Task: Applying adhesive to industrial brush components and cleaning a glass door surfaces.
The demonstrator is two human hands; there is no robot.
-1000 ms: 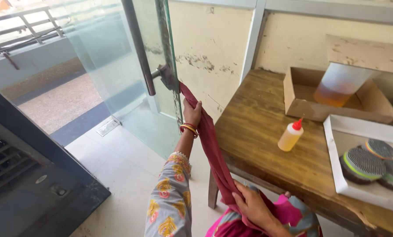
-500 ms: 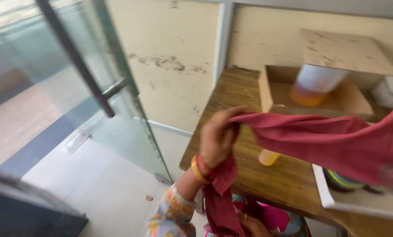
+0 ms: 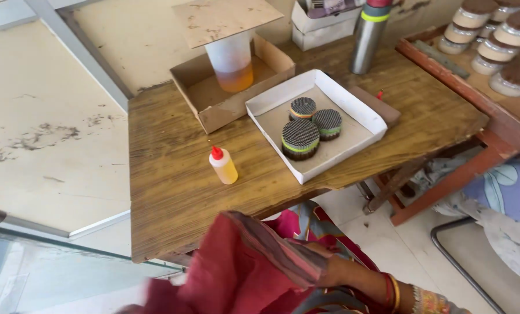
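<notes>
Item one: the dark red woven cloth with striped edge (image 3: pixel 242 273), bunched at the bottom of your view, below the near edge of the brown wood-grain desk (image 3: pixel 172 197). Your one visible hand (image 3: pixel 324 270), wrist ringed with gold and red bangles (image 3: pixel 392 291), is buried in its folds; which hand it is, and whether its grip is clamped on the fabric or loose, cannot be told. No second hand shows. Item two: a small yellow squeeze bottle with red cap (image 3: pixel 223 166), upright near the desk's front. Item three: a shallow white cardboard tray (image 3: pixel 353 142) holding three round dark mesh-topped discs with coloured bands (image 3: pixel 300 139), close together. Item four: an open brown cardboard box (image 3: pixel 213 107) containing a clear plastic cup of amber liquid (image 3: pixel 232 67), with a flat cardboard sheet (image 3: pixel 225 20) on top. Item five: a steel flask with a yellow band (image 3: pixel 367 38), upright behind the tray. Item six: lidded round jars (image 3: pixel 504 35) on a red-framed stand at the far right.
</notes>
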